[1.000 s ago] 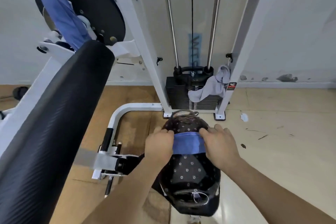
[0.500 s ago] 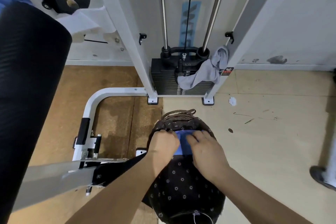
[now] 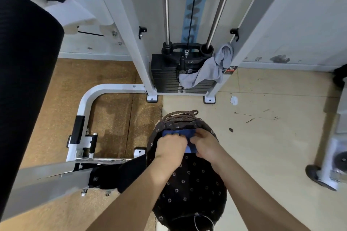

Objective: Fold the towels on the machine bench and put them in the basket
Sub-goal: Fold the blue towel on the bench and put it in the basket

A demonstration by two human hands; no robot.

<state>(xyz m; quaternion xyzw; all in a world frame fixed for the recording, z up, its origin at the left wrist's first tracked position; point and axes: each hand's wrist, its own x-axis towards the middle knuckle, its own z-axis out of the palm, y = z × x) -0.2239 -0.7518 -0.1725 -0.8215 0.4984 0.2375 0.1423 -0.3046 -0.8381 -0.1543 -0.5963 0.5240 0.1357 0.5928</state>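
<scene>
**Placing a folded blue cloth towel (image 3: 178,133) in the dark, flower-printed, fabric-lined basket (image 3: 187,184).**

My left hand (image 3: 171,146) and right hand (image 3: 205,146) sit side by side, with the fingers of both curled down onto the towel and gripping it. The towel lies under my fingertips and shows beyond them toward 12 o'clock, just inside the basket's far rim, below the woven brown handle (image 3: 180,116). The risk, as I judge it, is that an uneven release lets the fold spring open, or that the soft liner bunches, catches an edge and tips the towel. A crumpled grey towel (image 3: 206,71) hangs on the black weight stack (image 3: 165,78) at 12 o'clock from the basket, well apart and not yet folded.
</scene>
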